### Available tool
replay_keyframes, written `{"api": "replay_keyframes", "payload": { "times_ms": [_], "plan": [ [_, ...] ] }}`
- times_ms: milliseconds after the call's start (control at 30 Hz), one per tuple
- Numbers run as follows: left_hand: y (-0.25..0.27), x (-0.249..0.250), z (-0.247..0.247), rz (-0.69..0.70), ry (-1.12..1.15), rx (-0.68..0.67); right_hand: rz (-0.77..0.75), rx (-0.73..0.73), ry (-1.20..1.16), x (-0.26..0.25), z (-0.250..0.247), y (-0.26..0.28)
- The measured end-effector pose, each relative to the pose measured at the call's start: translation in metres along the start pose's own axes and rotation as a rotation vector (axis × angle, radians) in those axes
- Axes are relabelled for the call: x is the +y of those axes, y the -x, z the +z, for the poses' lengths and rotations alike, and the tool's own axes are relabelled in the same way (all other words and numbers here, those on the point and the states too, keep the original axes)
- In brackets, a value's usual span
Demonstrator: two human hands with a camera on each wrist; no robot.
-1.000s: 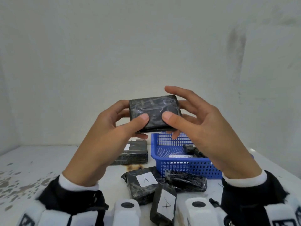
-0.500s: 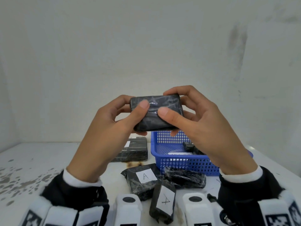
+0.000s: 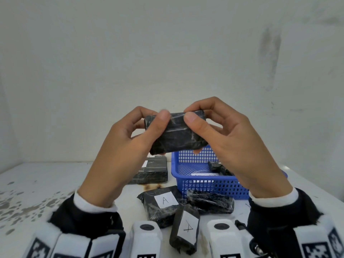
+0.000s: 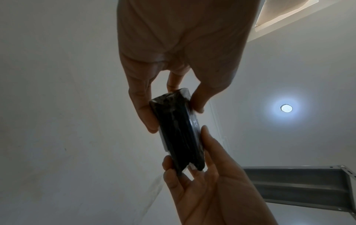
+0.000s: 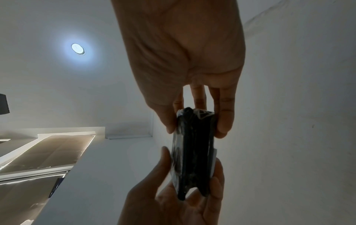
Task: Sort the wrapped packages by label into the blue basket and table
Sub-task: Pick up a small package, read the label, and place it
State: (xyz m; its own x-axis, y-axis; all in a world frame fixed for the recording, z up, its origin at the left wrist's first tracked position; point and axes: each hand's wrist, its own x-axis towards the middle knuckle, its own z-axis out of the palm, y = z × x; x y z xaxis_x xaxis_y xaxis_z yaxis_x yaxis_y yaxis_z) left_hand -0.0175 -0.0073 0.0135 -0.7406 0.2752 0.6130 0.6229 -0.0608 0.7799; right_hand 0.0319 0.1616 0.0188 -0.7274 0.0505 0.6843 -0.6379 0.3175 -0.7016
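Head view: a black wrapped package [image 3: 176, 134] is held up above the blue basket [image 3: 208, 181], pinched at its ends by the left hand [image 3: 126, 146] and right hand [image 3: 232, 144]; two A-labelled packages [image 3: 165, 202] are seen on the surface [image 3: 46, 183] just before the basket. Wrist views: the package [image 4: 177, 132] [image 5: 194, 152] is gripped edge-on between thumbs and fingers of both hands.

I see the held package [image 3: 176, 135] raised above the table [image 3: 55, 183], between the left hand [image 3: 122, 146] and the right hand [image 3: 232, 146], each at one end. Below it, the basket [image 3: 204, 183] stands to the right, with a package inside [image 3: 219, 167]. A stack of packages [image 3: 150, 172] lies just left of the basket. Nearer me lie two packages labelled A [image 3: 162, 203] [image 3: 186, 229], the nearer one overlapping the other; a further package [image 3: 210, 202] lies just in front of the basket.
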Motion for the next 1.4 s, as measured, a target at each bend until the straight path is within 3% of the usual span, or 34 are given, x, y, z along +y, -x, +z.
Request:
{"api": "replay_keyframes", "payload": {
  "times_ms": [167, 400, 633, 900, 1167, 1400],
  "plan": [
    [0.0, 0.003, -0.001, -0.098, 0.044, -0.103, -0.021, 0.028, 0.035, 0.0, -0.002, 0.001],
    [-0.002, 0.0, -0.006, -0.007, 0.154, 0.014, 0.13, -0.008, -0.092, -0.002, -0.002, 0.0],
    [0.0, 0.001, -0.006, -0.068, 0.149, -0.082, 0.14, 0.011, -0.101, -0.001, -0.003, -0.001],
    [0.0, 0.001, -0.001, -0.043, 0.092, -0.033, 0.117, -0.043, 0.021, -0.006, -0.001, 0.002],
    [0.002, 0.002, 0.004, -0.025, 0.062, 0.005, 0.129, 0.012, 0.0, -0.005, -0.002, 0.0],
    [0.002, 0.002, 0.002, -0.025, 0.066, -0.041, 0.094, 0.003, -0.028, -0.005, -0.006, 0.001]
  ]
}}
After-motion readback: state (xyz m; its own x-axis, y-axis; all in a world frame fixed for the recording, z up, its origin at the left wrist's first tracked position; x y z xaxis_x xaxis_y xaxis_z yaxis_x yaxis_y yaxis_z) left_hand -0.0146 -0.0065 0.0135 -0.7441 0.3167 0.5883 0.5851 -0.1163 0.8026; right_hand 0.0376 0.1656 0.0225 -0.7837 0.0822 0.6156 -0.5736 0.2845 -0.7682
